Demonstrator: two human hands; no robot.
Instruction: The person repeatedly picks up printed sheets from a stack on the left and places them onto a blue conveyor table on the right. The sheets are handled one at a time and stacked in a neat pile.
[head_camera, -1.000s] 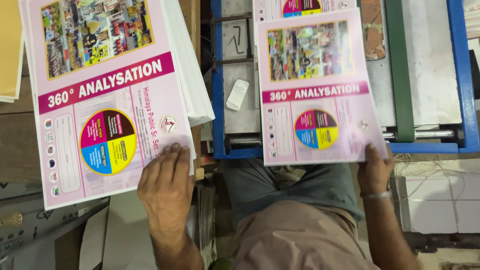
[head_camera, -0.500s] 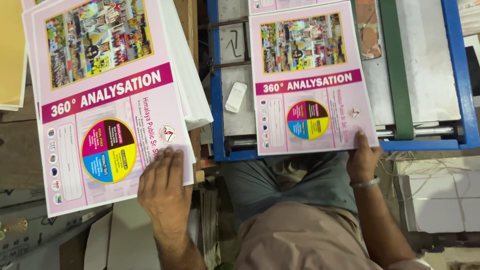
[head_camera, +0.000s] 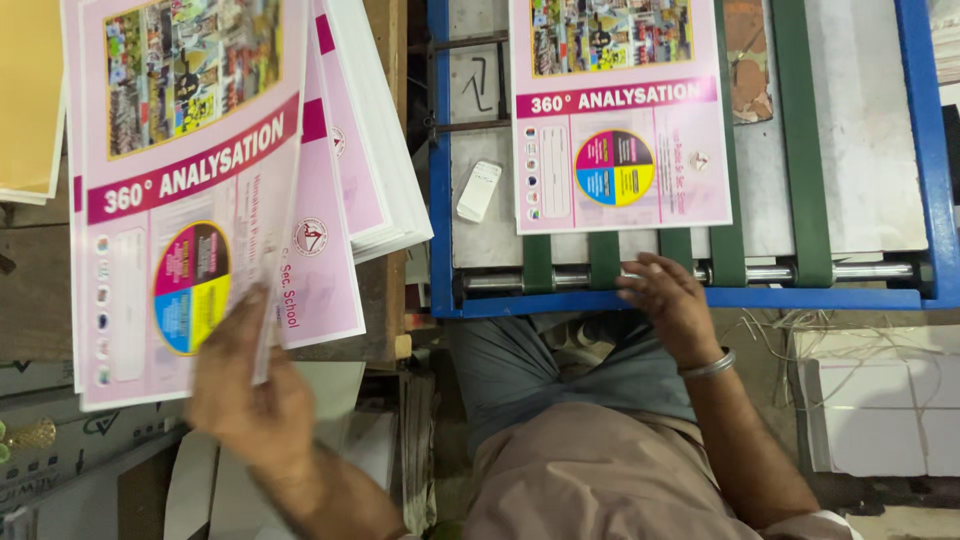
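Print workshop, wooden bench at left, blue-framed feeder machine (head_camera: 436, 200) at upper right. Left hand (head_camera: 245, 395), blurred, pinches top pink printed sheet (head_camera: 180, 200) off stack (head_camera: 385, 170). Right hand (head_camera: 672, 305) open, fingers spread, touching roller (head_camera: 800, 272) below fed sheet (head_camera: 620, 115). Step judged: feeding; next sheet needs squaring on belts.

The left hand (head_camera: 245, 395) is blurred, fingers raised and pinching. The right hand (head_camera: 672, 300) lies palm down, fingers spread forward, a bangle on its wrist.
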